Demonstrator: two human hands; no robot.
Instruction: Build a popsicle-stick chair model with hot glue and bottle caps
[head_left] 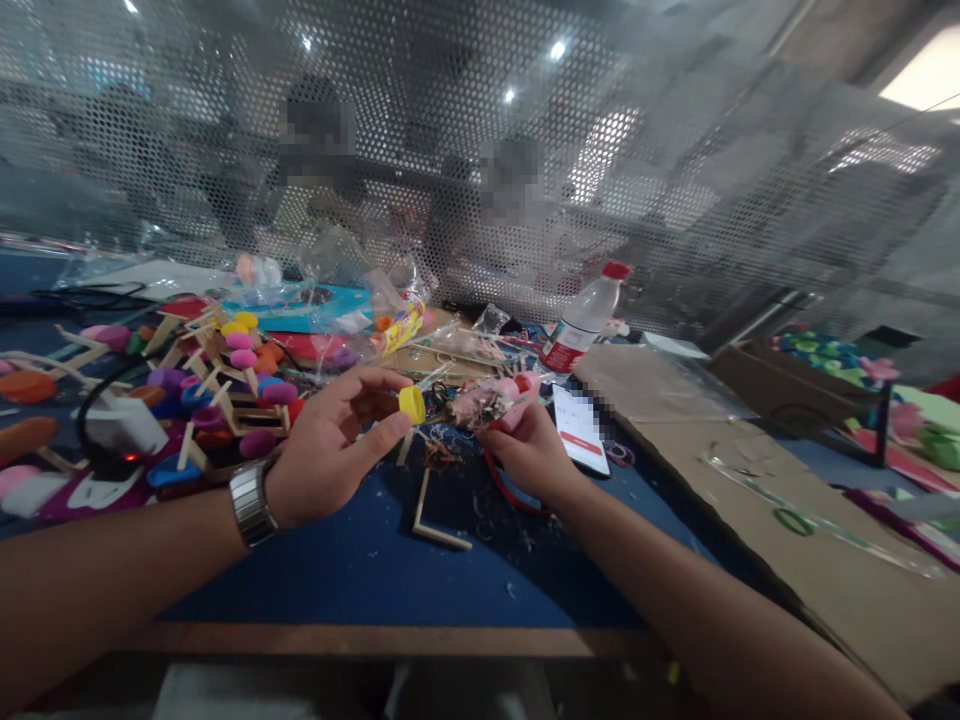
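Note:
Between the thumb and fingers of my left hand (337, 435) is a small round yellow bottle cap (412, 404), its hollow side turned to the right. My right hand (529, 450) is closed around what looks like a pink hot glue gun (491, 403). Grey, stringy residue crusts the front of the gun, which points left at the cap with a small gap between them. My palm hides part of its handle. Below both hands, two wooden sticks joined in an L shape (427, 530) lie on the blue tabletop (322, 585).
Stick constructions with coloured caps (240, 390) crowd the left, around a power strip (112, 490) with a white plug (124, 430). A red-capped bottle (577, 330) and a phone (579, 430) are beyond my right hand. Cardboard (720, 500) covers the right side; perforated mesh (420, 120) rises behind.

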